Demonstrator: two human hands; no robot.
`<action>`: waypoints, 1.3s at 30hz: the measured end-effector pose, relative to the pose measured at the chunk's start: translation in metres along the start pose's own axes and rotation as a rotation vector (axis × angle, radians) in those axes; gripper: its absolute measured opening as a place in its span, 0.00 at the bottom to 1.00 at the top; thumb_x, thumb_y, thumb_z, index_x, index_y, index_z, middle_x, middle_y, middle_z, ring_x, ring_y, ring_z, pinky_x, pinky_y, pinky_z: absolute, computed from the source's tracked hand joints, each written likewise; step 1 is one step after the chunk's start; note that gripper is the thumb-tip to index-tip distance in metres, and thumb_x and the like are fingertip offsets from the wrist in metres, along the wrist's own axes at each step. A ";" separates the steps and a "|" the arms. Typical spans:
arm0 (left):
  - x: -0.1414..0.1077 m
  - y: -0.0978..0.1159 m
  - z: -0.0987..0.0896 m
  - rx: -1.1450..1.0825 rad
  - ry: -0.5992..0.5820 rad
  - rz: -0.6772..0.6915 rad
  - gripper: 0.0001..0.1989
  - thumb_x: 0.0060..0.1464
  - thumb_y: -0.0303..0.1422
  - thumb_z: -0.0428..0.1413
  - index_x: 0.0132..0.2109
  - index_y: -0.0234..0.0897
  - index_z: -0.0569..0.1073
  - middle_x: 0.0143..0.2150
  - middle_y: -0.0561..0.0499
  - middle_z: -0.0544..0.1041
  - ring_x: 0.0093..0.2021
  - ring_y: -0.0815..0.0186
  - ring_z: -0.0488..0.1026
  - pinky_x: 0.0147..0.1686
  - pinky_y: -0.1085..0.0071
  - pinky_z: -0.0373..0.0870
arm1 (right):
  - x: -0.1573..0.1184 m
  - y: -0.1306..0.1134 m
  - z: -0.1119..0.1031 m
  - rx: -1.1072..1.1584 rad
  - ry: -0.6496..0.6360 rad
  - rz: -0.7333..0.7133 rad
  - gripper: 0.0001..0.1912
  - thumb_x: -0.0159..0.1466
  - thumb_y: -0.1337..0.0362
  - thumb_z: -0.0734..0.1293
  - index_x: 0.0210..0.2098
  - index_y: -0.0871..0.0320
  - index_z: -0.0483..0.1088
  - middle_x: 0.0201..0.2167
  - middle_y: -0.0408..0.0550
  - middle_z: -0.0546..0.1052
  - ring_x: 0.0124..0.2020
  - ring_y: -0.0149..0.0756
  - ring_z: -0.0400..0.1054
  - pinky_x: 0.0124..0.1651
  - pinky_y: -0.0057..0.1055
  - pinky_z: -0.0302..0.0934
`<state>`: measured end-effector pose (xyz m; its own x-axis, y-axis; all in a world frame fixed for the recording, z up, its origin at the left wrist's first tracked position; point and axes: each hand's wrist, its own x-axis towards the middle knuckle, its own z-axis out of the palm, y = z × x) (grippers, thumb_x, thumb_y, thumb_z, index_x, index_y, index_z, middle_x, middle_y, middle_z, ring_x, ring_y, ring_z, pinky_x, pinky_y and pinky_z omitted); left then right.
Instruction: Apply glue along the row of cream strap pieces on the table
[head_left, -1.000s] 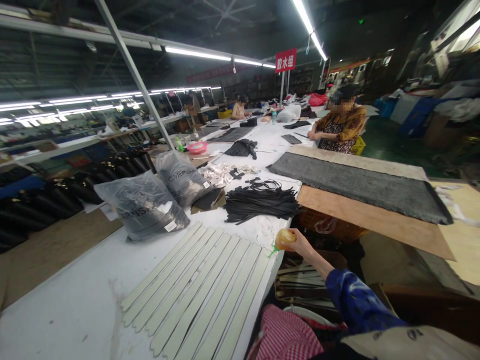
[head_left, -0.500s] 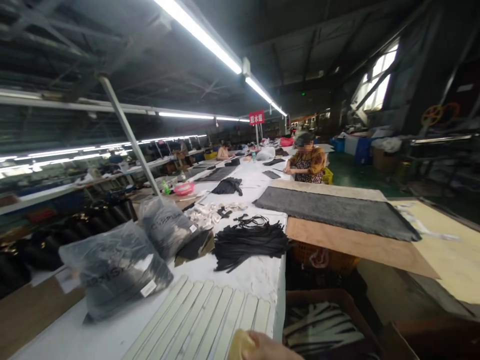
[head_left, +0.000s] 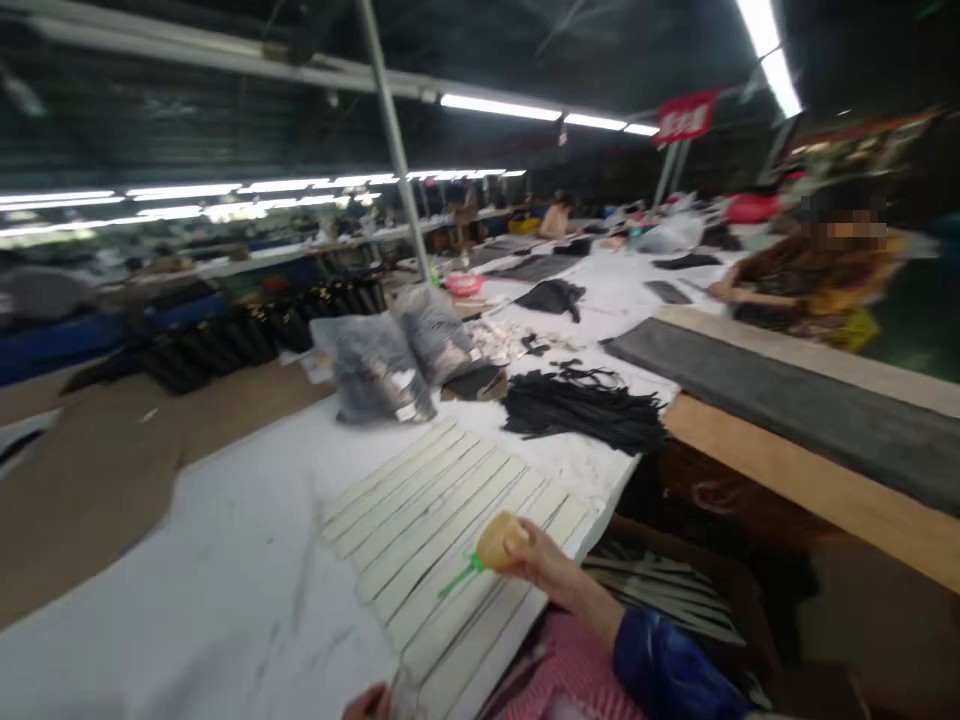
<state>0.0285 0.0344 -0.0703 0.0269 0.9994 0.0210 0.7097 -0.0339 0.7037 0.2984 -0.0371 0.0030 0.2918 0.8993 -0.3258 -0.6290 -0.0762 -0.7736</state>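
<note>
My right hand (head_left: pixel 536 555) is wrapped round a yellowish squeeze bottle (head_left: pixel 498 541) with a thin green nozzle, which points down and to the left. The bottle is held over a row of pale, long strips (head_left: pixel 442 510) lying side by side on the white table (head_left: pixel 255 560). At the bottom edge of the view, only part of my left hand (head_left: pixel 367 703) shows, close to the near ends of the strips. Its fingers are blurred and mostly cut off, so I cannot make out whether it holds anything.
Behind the strips lie a heap of black straps (head_left: pixel 585 405) and two filled plastic bags (head_left: pixel 375 365). A dark fabric panel (head_left: pixel 795 405) rests on boards to the right, near a co-worker (head_left: pixel 817 270). Below the table edge, a box holds more pale strips (head_left: pixel 667 590).
My view has swung right-to-left and down, showing more of the table's left side. The bottle and my right hand now show fully, and part of my left hand has come into view.
</note>
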 end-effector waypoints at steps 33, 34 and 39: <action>-0.013 -0.035 -0.003 -0.030 -0.049 0.075 0.14 0.51 0.42 0.53 0.36 0.39 0.79 0.34 0.47 0.75 0.39 0.58 0.70 0.43 0.60 0.67 | 0.042 0.076 0.029 -0.544 -0.145 0.047 0.35 0.45 0.57 0.76 0.49 0.54 0.61 0.41 0.47 0.74 0.41 0.41 0.69 0.39 0.36 0.66; -0.012 -0.036 -0.002 -0.027 -0.051 0.074 0.14 0.51 0.42 0.53 0.36 0.39 0.79 0.34 0.47 0.76 0.39 0.58 0.70 0.43 0.60 0.67 | 0.041 0.073 0.027 -0.531 -0.138 0.043 0.35 0.45 0.57 0.76 0.49 0.55 0.62 0.40 0.47 0.74 0.41 0.42 0.69 0.38 0.36 0.66; -0.010 -0.042 -0.001 -0.021 -0.071 0.074 0.15 0.50 0.43 0.54 0.37 0.40 0.79 0.35 0.47 0.76 0.39 0.57 0.70 0.43 0.59 0.66 | 0.038 0.060 0.017 -0.463 -0.073 0.087 0.36 0.42 0.57 0.77 0.48 0.54 0.62 0.38 0.46 0.73 0.39 0.42 0.69 0.34 0.35 0.67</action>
<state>-0.0021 0.0260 -0.0995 0.1290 0.9914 0.0234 0.6888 -0.1066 0.7171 0.2598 -0.0001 -0.0467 0.1909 0.9077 -0.3736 -0.2563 -0.3213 -0.9116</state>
